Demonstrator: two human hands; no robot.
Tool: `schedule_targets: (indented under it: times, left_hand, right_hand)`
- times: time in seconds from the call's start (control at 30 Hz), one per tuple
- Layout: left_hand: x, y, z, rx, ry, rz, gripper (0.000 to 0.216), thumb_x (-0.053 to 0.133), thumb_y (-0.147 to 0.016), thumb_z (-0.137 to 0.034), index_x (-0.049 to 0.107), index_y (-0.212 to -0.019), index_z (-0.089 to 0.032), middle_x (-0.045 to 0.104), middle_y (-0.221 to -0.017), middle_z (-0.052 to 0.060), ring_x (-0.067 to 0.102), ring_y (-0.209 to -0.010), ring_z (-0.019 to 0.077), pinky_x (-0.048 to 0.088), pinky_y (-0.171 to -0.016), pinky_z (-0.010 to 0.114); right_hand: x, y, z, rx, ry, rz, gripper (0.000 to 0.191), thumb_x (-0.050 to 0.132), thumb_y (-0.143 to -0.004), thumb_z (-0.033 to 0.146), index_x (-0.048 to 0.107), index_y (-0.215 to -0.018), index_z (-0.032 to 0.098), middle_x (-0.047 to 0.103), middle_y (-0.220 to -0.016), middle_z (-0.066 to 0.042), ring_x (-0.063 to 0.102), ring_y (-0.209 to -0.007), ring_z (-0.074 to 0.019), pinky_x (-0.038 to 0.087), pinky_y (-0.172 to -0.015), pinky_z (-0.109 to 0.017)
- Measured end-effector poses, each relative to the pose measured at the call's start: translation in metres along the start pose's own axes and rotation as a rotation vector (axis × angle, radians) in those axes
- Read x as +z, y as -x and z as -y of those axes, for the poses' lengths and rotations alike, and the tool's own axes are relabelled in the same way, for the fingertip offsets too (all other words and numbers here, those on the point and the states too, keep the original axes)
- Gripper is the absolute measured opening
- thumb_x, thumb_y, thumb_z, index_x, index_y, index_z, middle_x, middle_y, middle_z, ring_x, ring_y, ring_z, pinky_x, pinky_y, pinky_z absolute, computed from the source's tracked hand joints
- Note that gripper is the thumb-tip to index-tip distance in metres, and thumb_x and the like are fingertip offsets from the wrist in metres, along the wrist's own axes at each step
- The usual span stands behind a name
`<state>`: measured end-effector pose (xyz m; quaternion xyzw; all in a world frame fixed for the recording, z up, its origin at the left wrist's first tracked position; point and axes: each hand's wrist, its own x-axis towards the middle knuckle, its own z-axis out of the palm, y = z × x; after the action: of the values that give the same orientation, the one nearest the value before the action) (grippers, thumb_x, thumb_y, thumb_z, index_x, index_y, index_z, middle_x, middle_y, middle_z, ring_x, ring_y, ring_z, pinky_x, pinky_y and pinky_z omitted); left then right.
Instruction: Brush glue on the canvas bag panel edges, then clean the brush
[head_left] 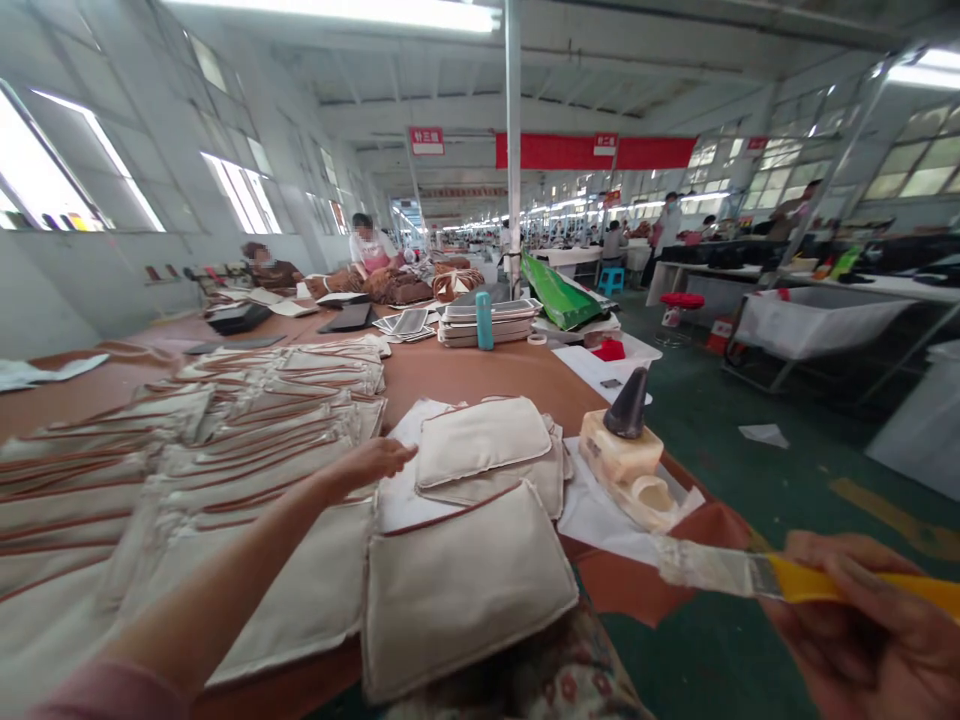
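Note:
My right hand point(862, 630) grips the yellow handle of a flat brush point(720, 567), whose pale bristles hang past the table's near right corner. My left hand point(371, 462) reaches across the table, fingers apart, resting by the left edge of a small pile of cream canvas pouch pieces with brown piping point(484, 445). A larger cream canvas piece point(465, 585) lies closest to me. A glue pot with a dark cone-shaped spout point(626, 445) stands on white paper between the pile and the brush.
Rows of cream canvas pieces point(187, 470) cover the left of the brown table point(465, 375). Farther back stand a teal bottle point(484, 320) and stacked trays point(487, 322). Two seated people point(367, 250) work at the far end. Green floor and other tables lie to the right.

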<state>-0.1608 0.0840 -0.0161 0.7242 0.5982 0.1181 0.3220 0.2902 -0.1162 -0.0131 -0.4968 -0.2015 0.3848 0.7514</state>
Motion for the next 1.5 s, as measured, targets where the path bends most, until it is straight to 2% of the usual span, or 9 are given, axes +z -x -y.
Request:
schedule_targets:
  times: [0.1, 0.2, 0.3, 0.4, 0.53, 0.73, 0.93, 1.27, 1.5]
  left_hand:
    - [0.048, -0.013, -0.008, 0.055, -0.097, -0.010, 0.051, 0.053, -0.077, -0.064, 0.068, -0.078, -0.015, 0.063, -0.071, 0.003, 0.057, -0.071, 0.0190, 0.037, -0.064, 0.026]
    - [0.101, -0.029, -0.034, 0.108, -0.163, -0.018, 0.031, 0.057, -0.080, -0.047, 0.069, -0.083, -0.019, 0.066, -0.083, 0.004, 0.059, -0.078, 0.0194, 0.037, -0.068, 0.026]
    - [0.138, -0.042, -0.053, 0.111, -0.203, -0.041, 0.023, 0.061, -0.079, -0.038, 0.068, -0.094, -0.022, 0.067, -0.098, 0.006, 0.061, -0.090, 0.0232, 0.039, -0.074, 0.028]
    - [0.154, -0.047, -0.059, 0.080, -0.228, -0.062, 0.020, 0.062, -0.078, -0.034, 0.068, -0.093, -0.021, 0.067, -0.099, 0.008, 0.061, -0.094, 0.0254, 0.041, -0.075, 0.030]
    - [0.161, -0.046, -0.056, 0.049, -0.219, -0.085, 0.020, 0.060, -0.080, -0.034, 0.068, -0.093, -0.020, 0.067, -0.098, 0.007, 0.061, -0.093, 0.0232, 0.042, -0.075, 0.029]
    - [0.166, -0.044, -0.058, -0.009, -0.174, -0.123, 0.031, 0.053, -0.085, -0.046, 0.066, -0.093, -0.019, 0.066, -0.106, 0.010, 0.058, -0.103, 0.0254, 0.041, -0.085, 0.031]
    - [0.166, -0.050, -0.073, -0.070, -0.040, -0.087, 0.025, 0.065, -0.072, -0.037, 0.068, -0.085, -0.016, 0.068, -0.083, 0.010, 0.063, -0.086, 0.0287, 0.042, -0.075, 0.034]
    - [0.141, 0.021, -0.096, 0.273, 0.429, 0.053, 0.028, 0.059, -0.080, -0.036, 0.070, -0.091, -0.013, 0.064, -0.084, 0.002, 0.056, -0.079, 0.0169, 0.042, -0.069, 0.023]
    - [0.133, 0.057, -0.116, 0.242, 0.795, 0.224, 0.027, 0.072, -0.071, -0.033, 0.072, -0.089, -0.013, 0.062, -0.082, 0.003, 0.053, -0.076, 0.0156, 0.040, -0.065, 0.023]
  right_hand:
    - [0.036, 0.010, -0.003, 0.150, -0.054, -0.059, 0.034, 0.086, -0.052, 0.027, 0.064, -0.077, 0.019, 0.049, -0.053, 0.006, 0.045, -0.043, -0.0059, 0.051, -0.044, -0.016]
    - [0.058, 0.017, -0.008, 0.135, -0.055, -0.014, 0.030, 0.085, -0.055, 0.029, 0.060, -0.068, 0.018, 0.042, -0.048, 0.007, 0.036, -0.040, -0.0033, 0.042, -0.039, -0.012]
    - [0.056, 0.016, -0.016, 0.112, -0.001, -0.007, 0.029, 0.084, -0.057, 0.031, 0.062, -0.071, 0.018, 0.044, -0.048, 0.006, 0.038, -0.040, -0.0045, 0.040, -0.038, -0.014]
    - [0.041, 0.010, -0.022, 0.111, 0.031, -0.037, 0.028, 0.084, -0.056, 0.030, 0.064, -0.071, 0.018, 0.046, -0.050, 0.005, 0.040, -0.041, -0.0059, 0.038, -0.037, -0.015]
    - [0.032, 0.005, -0.024, 0.110, -0.008, 0.004, 0.026, 0.083, -0.058, 0.029, 0.063, -0.070, 0.018, 0.044, -0.050, 0.004, 0.038, -0.041, -0.0065, 0.029, -0.033, -0.015]
    - [0.046, 0.011, -0.038, 0.110, -0.019, 0.089, 0.023, 0.081, -0.066, 0.030, 0.063, -0.073, 0.017, 0.045, -0.048, 0.005, 0.034, -0.039, -0.0044, 0.026, -0.036, -0.015]
    - [0.051, 0.016, -0.050, 0.054, -0.029, 0.243, 0.018, 0.076, -0.073, 0.028, 0.062, -0.075, 0.017, 0.047, -0.051, 0.005, 0.035, -0.041, -0.0053, 0.026, -0.037, -0.016]
    - [0.069, 0.011, -0.040, -0.317, 0.194, 0.298, 0.017, 0.071, -0.080, 0.034, 0.063, -0.080, 0.018, 0.046, -0.052, 0.005, 0.041, -0.043, -0.0094, 0.033, -0.041, -0.022]
    - [0.088, 0.022, -0.035, -0.650, 0.565, 0.538, 0.011, 0.062, -0.086, 0.026, 0.063, -0.077, 0.020, 0.056, -0.060, 0.002, 0.051, -0.051, -0.0133, 0.042, -0.048, -0.025]
